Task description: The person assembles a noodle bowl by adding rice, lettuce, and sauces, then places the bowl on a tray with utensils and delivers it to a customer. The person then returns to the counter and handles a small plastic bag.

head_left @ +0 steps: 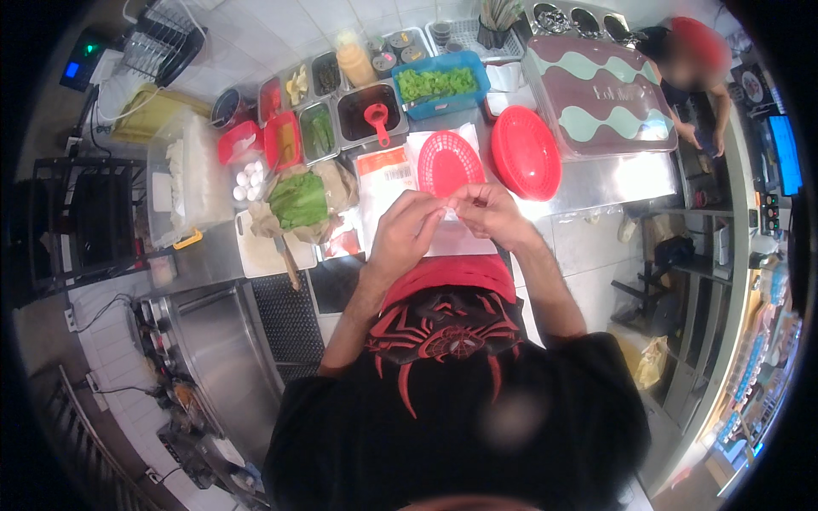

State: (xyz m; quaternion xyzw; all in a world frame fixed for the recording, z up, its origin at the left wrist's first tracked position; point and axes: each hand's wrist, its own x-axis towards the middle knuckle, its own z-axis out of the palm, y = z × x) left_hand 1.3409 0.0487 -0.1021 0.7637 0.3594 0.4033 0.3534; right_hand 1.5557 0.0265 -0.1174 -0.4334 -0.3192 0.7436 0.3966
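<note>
Over the near edge of the counter, my left hand (406,228) and my right hand (489,211) meet fingertip to fingertip. Both are closed in a pinch on a small whitish piece (449,213), thin like paper or film; its kind is too small to make out. Just beyond my fingers lies a red oval plastic basket (450,162), on white paper sheets (469,136). To its right rests a deeper stack of red oval baskets (526,155). An orange and white printed packet or sheet (383,169) is beside my left hand.
Leafy greens (298,200) on brown paper, eggs (249,180) and a cutting board (260,249) with a knife (288,262) lie left. Behind stand a blue tub of chopped lettuce (439,85), a dark sauce tray (362,111) and a large lidded box (601,94). Another person (699,94) stands far right.
</note>
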